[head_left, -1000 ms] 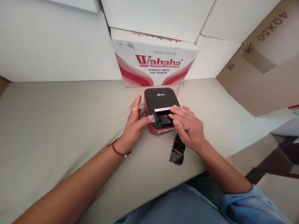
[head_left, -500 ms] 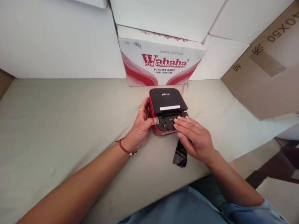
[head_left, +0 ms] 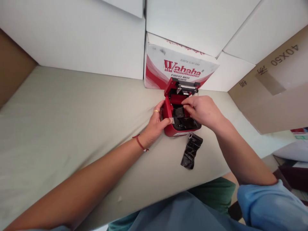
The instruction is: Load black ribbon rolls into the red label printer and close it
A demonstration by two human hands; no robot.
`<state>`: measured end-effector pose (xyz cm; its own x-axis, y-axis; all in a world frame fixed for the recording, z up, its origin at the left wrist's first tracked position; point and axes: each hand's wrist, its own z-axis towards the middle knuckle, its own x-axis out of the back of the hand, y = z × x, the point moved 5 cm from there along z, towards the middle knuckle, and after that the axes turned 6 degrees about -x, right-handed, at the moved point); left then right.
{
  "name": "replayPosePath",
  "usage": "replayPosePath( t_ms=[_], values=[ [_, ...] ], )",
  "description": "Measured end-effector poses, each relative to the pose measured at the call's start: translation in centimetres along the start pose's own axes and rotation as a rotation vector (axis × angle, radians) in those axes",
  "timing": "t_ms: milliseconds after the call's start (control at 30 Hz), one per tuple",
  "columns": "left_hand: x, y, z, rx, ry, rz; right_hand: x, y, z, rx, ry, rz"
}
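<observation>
A small red and black label printer (head_left: 169, 131) sits on the cloth-covered surface, its lid (head_left: 171, 86) raised and tilted back. My left hand (head_left: 157, 125) grips the printer's left side, thumb on the front corner and fingers along the red wall. Inside the open compartment, the fingertips of my right hand (head_left: 202, 110) are pinched together; what they hold, if anything, is hidden. Shiny black film (head_left: 179, 112) shows in the compartment below those fingers. In front of the printer lies a black ribbon roll (head_left: 191, 152), partly unwound, touched by neither hand.
Behind the printer stands a white and red Wahaha water carton (head_left: 156, 69), close to the raised lid. White boxes (head_left: 96, 38) are stacked along the back. A brown cardboard box (head_left: 276, 96) is at the right. The pale cloth (head_left: 84, 115) covers the work surface.
The printer's lid has gone from closed to raised, exposing the inside. My right hand has moved from the front cover into the compartment. My left hand still holds the printer's side.
</observation>
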<state>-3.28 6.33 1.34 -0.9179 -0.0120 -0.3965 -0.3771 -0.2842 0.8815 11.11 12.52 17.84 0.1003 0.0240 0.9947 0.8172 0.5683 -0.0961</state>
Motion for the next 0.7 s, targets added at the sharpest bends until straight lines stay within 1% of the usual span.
replayPosePath(
  t_ms=[100, 200, 333, 467, 533, 567, 633, 700],
  values=[
    [-0.1, 0.2, 0.1, 0.022, 0.026, -0.021, -1.3, -0.9, 2.4, 0.031, -0.099, -0.163],
    [0.0, 0.1, 0.2, 0.019, 0.052, 0.003, -2.8, -1.3, 3.4, 0.010, -0.177, -0.280],
    [0.2, -0.1, 0.4, -0.032, 0.051, 0.073, -3.6, -1.0, 3.7, -0.062, -0.208, -0.264],
    [0.3, -0.1, 0.6, -0.049, 0.052, 0.084, -3.3, -0.7, 3.5, -0.058, -0.201, -0.236],
    [0.2, 0.0, 0.6, -0.044, 0.047, 0.071, -2.6, -0.3, 2.8, -0.084, -0.190, -0.128],
    [0.1, 0.1, 0.6, -0.037, 0.044, 0.059, -2.0, -0.1, 2.2, -0.101, -0.189, -0.015],
    [-0.1, 0.3, 0.5, -0.016, 0.037, 0.024, -0.6, 0.7, 0.4, -0.113, -0.205, 0.307],
    [-0.3, 0.5, 0.4, 0.003, 0.028, -0.015, 1.3, 2.2, -2.0, -0.129, -0.213, 0.580]
  ],
)
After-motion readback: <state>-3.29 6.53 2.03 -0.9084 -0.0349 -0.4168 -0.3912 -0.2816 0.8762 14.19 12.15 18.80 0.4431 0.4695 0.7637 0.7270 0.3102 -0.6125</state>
